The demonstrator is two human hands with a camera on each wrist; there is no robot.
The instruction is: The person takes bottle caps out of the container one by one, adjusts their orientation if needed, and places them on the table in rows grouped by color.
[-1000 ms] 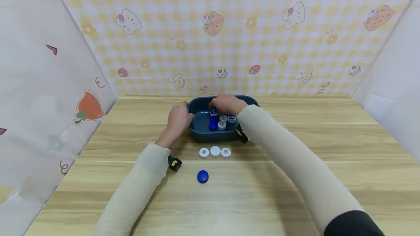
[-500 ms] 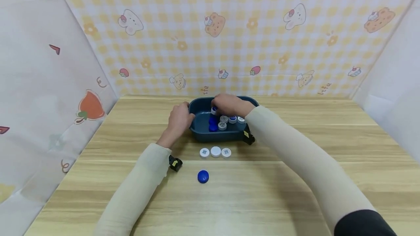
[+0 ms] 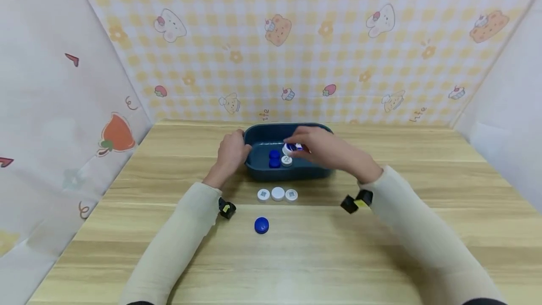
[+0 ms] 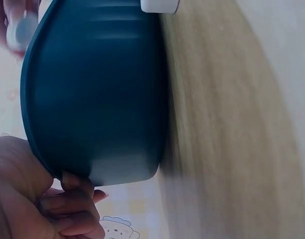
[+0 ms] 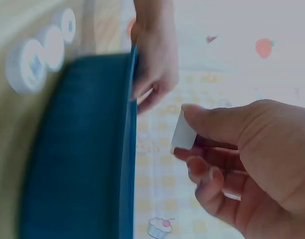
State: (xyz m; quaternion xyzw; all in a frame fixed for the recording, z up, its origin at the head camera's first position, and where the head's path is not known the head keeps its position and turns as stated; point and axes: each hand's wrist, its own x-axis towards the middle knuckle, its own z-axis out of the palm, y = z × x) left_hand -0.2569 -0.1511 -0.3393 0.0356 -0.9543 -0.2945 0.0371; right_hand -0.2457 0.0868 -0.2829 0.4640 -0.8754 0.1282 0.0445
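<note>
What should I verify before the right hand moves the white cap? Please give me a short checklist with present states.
1. Left hand grips the blue basin at its rim: ok.
2. Right hand pinches the held white cap: ok.
3. Held cap is apart from the rim: ok, the right wrist view shows a gap.
4. Three white caps lie in a row before the basin: ok.
5. Basin's inside fully visible from the head: not ok, the right hand hides part.
6. Print on the held cap's face: cannot tell.
</note>
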